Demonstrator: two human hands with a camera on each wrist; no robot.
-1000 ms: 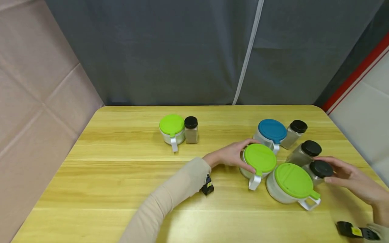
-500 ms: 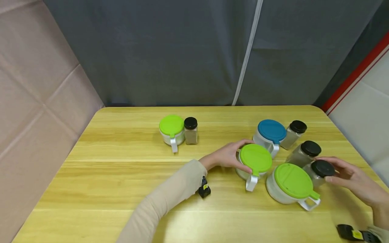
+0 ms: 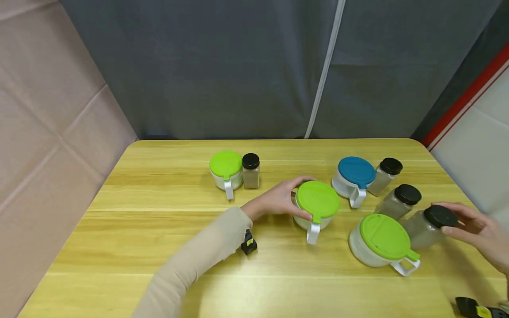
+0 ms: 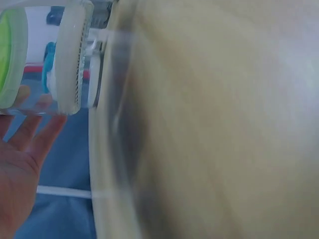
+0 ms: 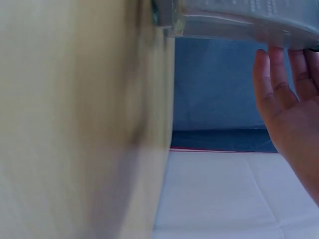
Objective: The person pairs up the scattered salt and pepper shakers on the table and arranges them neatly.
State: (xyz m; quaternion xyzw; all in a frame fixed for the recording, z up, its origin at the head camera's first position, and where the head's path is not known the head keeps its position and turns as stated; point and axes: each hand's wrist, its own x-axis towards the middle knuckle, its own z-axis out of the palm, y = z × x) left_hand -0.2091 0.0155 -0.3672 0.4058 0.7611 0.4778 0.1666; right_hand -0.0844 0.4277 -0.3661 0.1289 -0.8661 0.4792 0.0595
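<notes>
My left hand (image 3: pixel 277 201) grips a clear seasoning jar (image 3: pixel 317 199) with a green lid and white handle, fingers and thumb around its sides. In the left wrist view, the base of this jar (image 4: pixel 70 62) shows above the tabletop. At the right, my right hand (image 3: pixel 481 229) holds a square spice jar (image 3: pixel 423 230) by its upper part, just under the black cap. The right wrist view shows its clear body (image 5: pixel 239 20) over the table, with fingers (image 5: pixel 279 79) against it. A larger green-lidded jar (image 3: pixel 383 238) stands between the hands, nearer the right one.
Behind the hands stand a blue-lidded jar (image 3: pixel 355 174) and two black-capped spice jars, one at the back (image 3: pixel 383 176) and one closer (image 3: pixel 397 203). Farther left, a green-lidded jar (image 3: pixel 225 170) stands beside a spice jar (image 3: pixel 250 172). A grey curtain (image 3: pixel 218 70) borders the wooden table (image 3: pixel 139 247).
My left hand has carried its green-lidded jar leftward, away from the blue-lidded one. My right hand has lifted the spice jar and shifted it slightly right.
</notes>
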